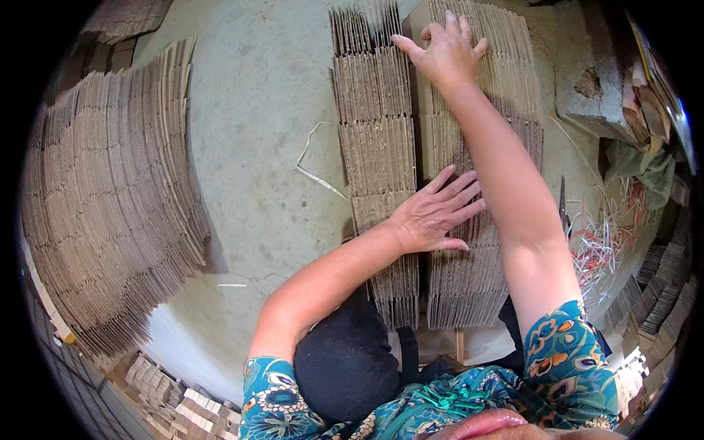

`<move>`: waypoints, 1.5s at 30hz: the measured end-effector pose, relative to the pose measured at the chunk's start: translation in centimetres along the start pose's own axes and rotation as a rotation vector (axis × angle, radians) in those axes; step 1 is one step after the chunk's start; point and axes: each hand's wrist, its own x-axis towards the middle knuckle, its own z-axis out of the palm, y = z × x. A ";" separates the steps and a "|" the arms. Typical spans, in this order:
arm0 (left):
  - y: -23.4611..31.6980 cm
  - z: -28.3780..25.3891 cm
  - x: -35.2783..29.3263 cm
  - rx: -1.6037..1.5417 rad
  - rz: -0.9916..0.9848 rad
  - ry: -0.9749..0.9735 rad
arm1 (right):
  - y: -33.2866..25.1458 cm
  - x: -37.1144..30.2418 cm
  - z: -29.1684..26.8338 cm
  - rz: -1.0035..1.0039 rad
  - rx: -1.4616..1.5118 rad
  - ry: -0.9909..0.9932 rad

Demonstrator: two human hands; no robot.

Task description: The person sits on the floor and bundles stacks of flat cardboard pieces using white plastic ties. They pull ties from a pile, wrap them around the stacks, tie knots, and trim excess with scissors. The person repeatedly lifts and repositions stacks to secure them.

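Two long rows of folded brown cardboard pieces, packed on edge, run away from me side by side. My left hand lies with fingers spread across the gap between the left cardboard row and the right cardboard row. Farther off, my right hand is over the far part of the right row. Its thumb points left toward the gap and its fingers are apart and partly bent. Neither hand grips anything that I can see. My right forearm covers part of the right row.
A large curved stack of cardboard stands on the floor at left. A white strap lies on the grey floor. Tangled white and red straps are at right, near a grey block. More cardboard pieces sit at lower left.
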 end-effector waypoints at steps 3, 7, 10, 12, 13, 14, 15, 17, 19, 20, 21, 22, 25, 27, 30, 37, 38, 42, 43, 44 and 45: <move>-0.1 0.2 0.1 0.000 0.010 0.011 | 0.0 -0.1 0.4 -0.008 -0.005 0.024; 0.0 0.0 0.1 -0.027 0.003 0.043 | 0.8 0.2 1.3 -0.029 0.008 0.042; 0.1 0.1 0.2 -0.030 -0.001 0.020 | 1.1 0.7 2.1 -0.058 0.090 0.135; 0.1 0.1 0.5 -0.035 0.015 0.031 | 1.6 0.9 2.5 -0.092 0.089 0.146; 0.0 0.2 0.5 -0.035 0.013 0.031 | 1.3 0.7 2.5 -0.117 0.058 0.106; 0.0 0.3 0.4 -0.035 0.012 0.030 | 1.0 0.6 2.3 -0.141 0.027 0.066; 0.0 0.3 0.4 -0.035 0.012 0.030 | 0.8 0.5 2.2 -0.109 0.089 0.043; 0.0 0.3 0.2 -0.041 -0.005 0.041 | -1.1 -0.1 0.4 -0.048 0.217 -0.007; 0.1 0.2 0.1 -0.047 -0.013 0.029 | -2.1 -0.3 -1.3 -0.030 0.203 -0.050; 0.1 0.1 0.1 -0.048 -0.016 0.011 | -2.2 -0.3 -1.6 -0.020 0.196 -0.070; 0.2 0.1 0.1 -0.050 -0.020 -0.007 | -2.3 -0.3 -1.6 -0.026 0.190 -0.062; 0.2 0.1 0.2 -0.049 -0.010 0.014 | -2.2 -0.3 -1.5 -0.031 0.183 -0.052; 0.1 0.2 0.3 -0.052 0.007 0.057 | -2.0 -0.2 -1.2 -0.030 0.193 -0.033; 0.1 0.1 0.4 -0.061 0.007 0.059 | -1.9 -0.2 -0.9 -0.027 0.212 -0.027; 0.1 -0.1 0.2 -0.063 -0.017 0.004 | -1.9 -0.3 -0.7 -0.024 0.240 -0.031; 0.0 0.1 0.4 -0.078 0.009 0.046 | -1.4 0.2 1.0 -0.052 0.259 0.050; 0.1 0.1 0.4 -0.070 0.015 0.063 | -1.5 0.3 1.1 -0.066 0.239 0.021; -0.1 0.0 0.1 -0.119 0.005 0.050 | -2.9 -0.3 -0.4 -0.060 0.237 -0.059; 0.0 0.0 0.2 -0.119 0.007 0.051 | -3.3 -0.4 -1.4 -0.056 0.232 -0.079; 0.0 0.0 0.2 -0.119 0.008 0.051 | -3.5 -0.5 -1.9 -0.052 0.228 -0.100; 0.0 -0.1 0.2 -0.119 0.008 0.051 | -3.5 -0.7 -1.7 -0.078 0.160 -0.044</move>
